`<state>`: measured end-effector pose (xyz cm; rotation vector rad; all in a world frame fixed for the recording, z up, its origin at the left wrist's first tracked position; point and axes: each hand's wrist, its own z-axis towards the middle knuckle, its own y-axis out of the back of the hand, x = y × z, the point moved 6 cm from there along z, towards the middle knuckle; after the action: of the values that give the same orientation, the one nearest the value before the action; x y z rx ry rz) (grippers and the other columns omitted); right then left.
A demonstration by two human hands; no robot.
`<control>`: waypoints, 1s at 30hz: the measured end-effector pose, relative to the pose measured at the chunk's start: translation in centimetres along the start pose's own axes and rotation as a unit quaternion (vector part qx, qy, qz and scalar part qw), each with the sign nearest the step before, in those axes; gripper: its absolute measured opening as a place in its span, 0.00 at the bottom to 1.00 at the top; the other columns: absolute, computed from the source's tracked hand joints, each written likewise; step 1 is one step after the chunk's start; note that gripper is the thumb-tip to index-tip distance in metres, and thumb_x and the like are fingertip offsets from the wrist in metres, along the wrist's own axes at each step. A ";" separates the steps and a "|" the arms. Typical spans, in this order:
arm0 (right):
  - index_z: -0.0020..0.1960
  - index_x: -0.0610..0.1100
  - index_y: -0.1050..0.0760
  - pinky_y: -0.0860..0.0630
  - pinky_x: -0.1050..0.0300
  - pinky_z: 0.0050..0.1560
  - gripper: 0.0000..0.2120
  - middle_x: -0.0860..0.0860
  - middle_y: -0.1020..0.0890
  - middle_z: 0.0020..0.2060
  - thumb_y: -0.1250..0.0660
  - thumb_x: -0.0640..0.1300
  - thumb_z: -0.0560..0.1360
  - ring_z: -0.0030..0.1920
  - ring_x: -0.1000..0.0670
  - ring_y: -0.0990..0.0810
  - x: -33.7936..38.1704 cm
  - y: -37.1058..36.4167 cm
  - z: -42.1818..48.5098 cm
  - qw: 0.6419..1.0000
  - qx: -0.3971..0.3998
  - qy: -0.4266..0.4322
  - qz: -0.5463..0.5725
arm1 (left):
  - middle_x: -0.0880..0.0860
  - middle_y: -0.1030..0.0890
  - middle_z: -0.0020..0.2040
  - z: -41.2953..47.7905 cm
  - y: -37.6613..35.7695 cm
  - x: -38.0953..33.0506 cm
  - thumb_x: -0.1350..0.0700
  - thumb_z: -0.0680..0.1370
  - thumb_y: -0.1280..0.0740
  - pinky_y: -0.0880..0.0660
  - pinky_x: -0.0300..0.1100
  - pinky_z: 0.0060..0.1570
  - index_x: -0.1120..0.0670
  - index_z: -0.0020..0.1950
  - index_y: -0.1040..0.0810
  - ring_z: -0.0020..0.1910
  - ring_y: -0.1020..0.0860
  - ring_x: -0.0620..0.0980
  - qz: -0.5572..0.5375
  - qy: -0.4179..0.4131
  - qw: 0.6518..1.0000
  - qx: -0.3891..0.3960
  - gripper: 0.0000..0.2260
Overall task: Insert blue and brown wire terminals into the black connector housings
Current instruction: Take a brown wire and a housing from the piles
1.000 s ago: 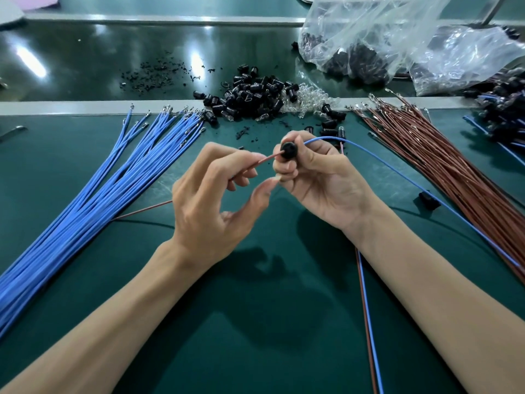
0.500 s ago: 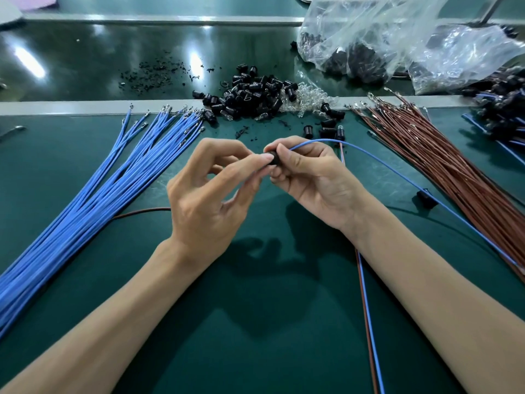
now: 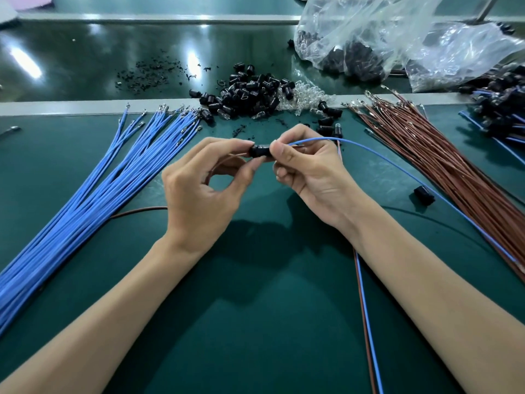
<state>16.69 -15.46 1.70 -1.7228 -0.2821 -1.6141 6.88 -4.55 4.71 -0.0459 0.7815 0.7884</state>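
Two wires (image 3: 366,322), blue beside brown, flat on the green surface (image 3: 255,322) at 5 o'clock, nearest. At centre, held above the surface: left grip (image 3: 199,189) pinching one end of a black connector housing (image 3: 260,151), with a brown wire (image 3: 136,211) trailing toward 9 o'clock; right grip (image 3: 309,169) pinching the other end, with a blue wire (image 3: 397,169) arcing toward 4 o'clock. At 9 o'clock, a fanned blue wire bundle (image 3: 85,200). At 3 o'clock, a brown wire bundle (image 3: 440,166), with one loose housing (image 3: 424,194) just beside it. Farther, at 12 o'clock, a heap of black housings (image 3: 250,92) touching clear bulbs (image 3: 301,96). At 1 o'clock, plastic bags (image 3: 383,32).
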 end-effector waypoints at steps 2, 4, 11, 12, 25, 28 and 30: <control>0.32 0.50 0.21 0.27 0.67 0.31 0.07 0.51 0.18 0.30 0.29 0.40 0.67 0.27 0.56 0.24 0.0 0.0 0.1 1.000 0.005 0.002 -0.013 | 0.49 0.18 0.42 0.1 0.1 0.4 0.60 0.73 0.27 0.21 0.39 0.42 0.54 0.51 0.22 0.37 0.17 0.47 -0.013 0.041 0.999 0.002 0.08; 0.35 0.50 0.20 0.26 0.66 0.34 0.07 0.49 0.16 0.35 0.30 0.42 0.70 0.30 0.55 0.22 0.1 0.0 0.1 1.000 0.024 -0.003 -0.016 | 0.46 0.18 0.41 0.1 0.1 0.9 0.60 0.73 0.27 0.22 0.35 0.41 0.52 0.50 0.22 0.36 0.17 0.44 -0.039 0.088 0.995 -0.006 0.08; 0.44 0.49 0.21 0.26 0.66 0.37 0.03 0.50 0.15 0.40 0.33 0.43 0.74 0.35 0.55 0.20 0.3 0.2 -0.2 0.997 0.001 0.015 -0.080 | 0.47 0.18 0.40 0.3 -0.3 2.2 0.64 0.72 0.28 0.23 0.34 0.42 0.53 0.52 0.21 0.35 0.19 0.43 -0.154 0.197 0.968 0.001 0.11; 0.44 0.49 0.22 0.26 0.66 0.36 0.02 0.51 0.15 0.39 0.33 0.42 0.74 0.34 0.55 0.20 0.4 0.3 -0.2 0.995 -0.011 0.024 -0.097 | 0.46 0.17 0.38 0.3 -0.5 2.2 0.64 0.72 0.28 0.24 0.34 0.41 0.53 0.50 0.21 0.34 0.19 0.43 -0.162 0.201 0.966 0.009 0.09; 0.36 0.53 0.20 0.27 0.65 0.35 0.06 0.54 0.17 0.35 0.28 0.43 0.70 0.36 0.57 0.21 1.3 0.1 -0.5 0.980 -0.087 0.112 -0.138 | 0.49 0.16 0.36 0.0 -0.8 3.3 0.55 0.66 0.28 0.26 0.32 0.33 0.55 0.43 0.19 0.30 0.21 0.45 -0.238 0.324 0.915 0.045 0.08; 0.37 0.51 0.21 0.27 0.65 0.35 0.06 0.53 0.18 0.33 0.29 0.41 0.71 0.35 0.56 0.21 1.4 -0.2 -0.6 0.973 -0.086 0.131 -0.169 | 0.50 0.16 0.36 -0.1 -0.8 3.5 0.55 0.66 0.28 0.27 0.32 0.33 0.56 0.42 0.19 0.29 0.21 0.45 -0.248 0.336 0.908 0.044 0.08; 0.39 0.49 0.22 0.27 0.65 0.35 0.05 0.52 0.18 0.34 0.30 0.41 0.71 0.35 0.55 0.20 1.3 -0.3 -0.7 0.971 -0.077 0.132 -0.184 | 0.51 0.16 0.37 -0.1 -0.8 3.6 0.55 0.66 0.28 0.27 0.32 0.34 0.56 0.42 0.19 0.29 0.21 0.45 -0.254 0.341 0.904 0.039 0.08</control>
<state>16.17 -16.09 3.00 -1.6082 -0.3696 -2.1642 8.96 -2.87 2.10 -0.4582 1.3912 0.2210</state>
